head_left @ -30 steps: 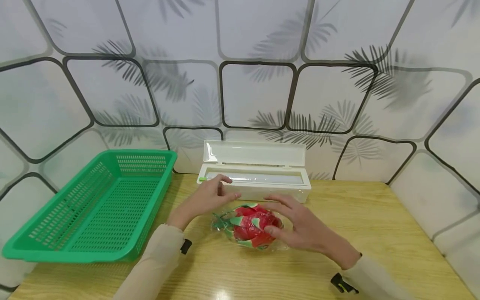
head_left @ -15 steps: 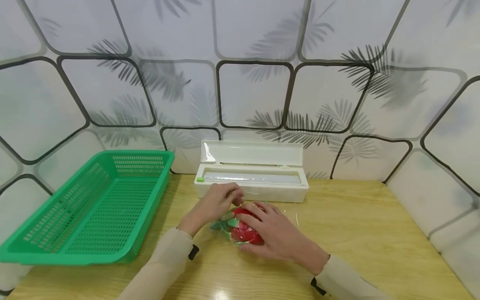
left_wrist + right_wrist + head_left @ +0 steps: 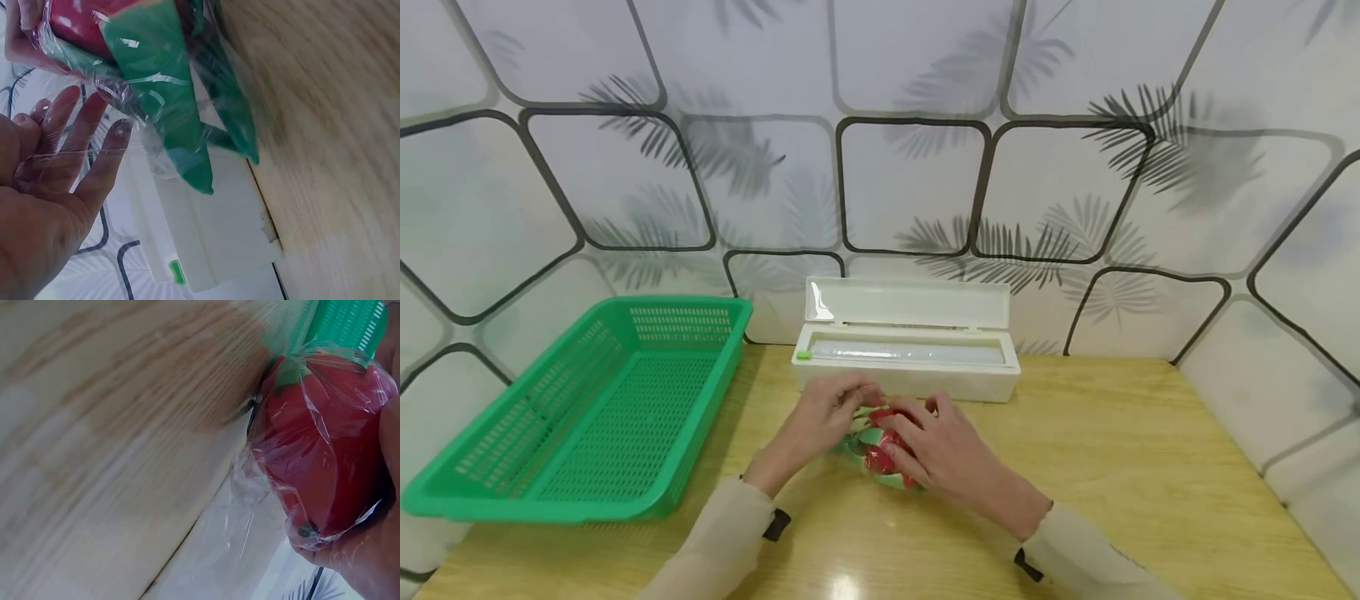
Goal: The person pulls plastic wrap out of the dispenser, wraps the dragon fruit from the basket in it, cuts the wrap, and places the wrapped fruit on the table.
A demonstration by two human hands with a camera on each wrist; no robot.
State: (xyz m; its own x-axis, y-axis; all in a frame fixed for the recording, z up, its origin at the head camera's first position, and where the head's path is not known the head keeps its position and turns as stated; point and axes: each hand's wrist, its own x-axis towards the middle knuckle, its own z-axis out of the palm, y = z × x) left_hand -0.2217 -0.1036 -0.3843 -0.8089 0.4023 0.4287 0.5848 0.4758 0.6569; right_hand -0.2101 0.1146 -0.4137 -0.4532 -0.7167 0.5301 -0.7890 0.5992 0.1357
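A red dragon fruit (image 3: 880, 460) with green scales, wrapped in clear cling film, is between the two hands on the wooden table. My right hand (image 3: 951, 454) grips it from the right, fingers curled over its top. In the right wrist view the red end of the dragon fruit (image 3: 325, 450) shows under creased film. My left hand (image 3: 816, 421) is at its far left side, pinching the cling film (image 3: 69, 144), which stretches over the fingers. Green pointed tips (image 3: 162, 94) stick out under the film in the left wrist view.
Behind the hands stands a white cling film box (image 3: 906, 385), lid raised, with a film roll (image 3: 910, 352) inside and a green slider (image 3: 803, 355) at its left end. A green plastic basket (image 3: 625, 425) stands at the left. A patterned wall backs the wooden table (image 3: 1120, 467).
My right hand has moved left and taken hold of the dragon fruit, which has shifted slightly left and turned. My left hand has come down to the film, its fingers drawn together.
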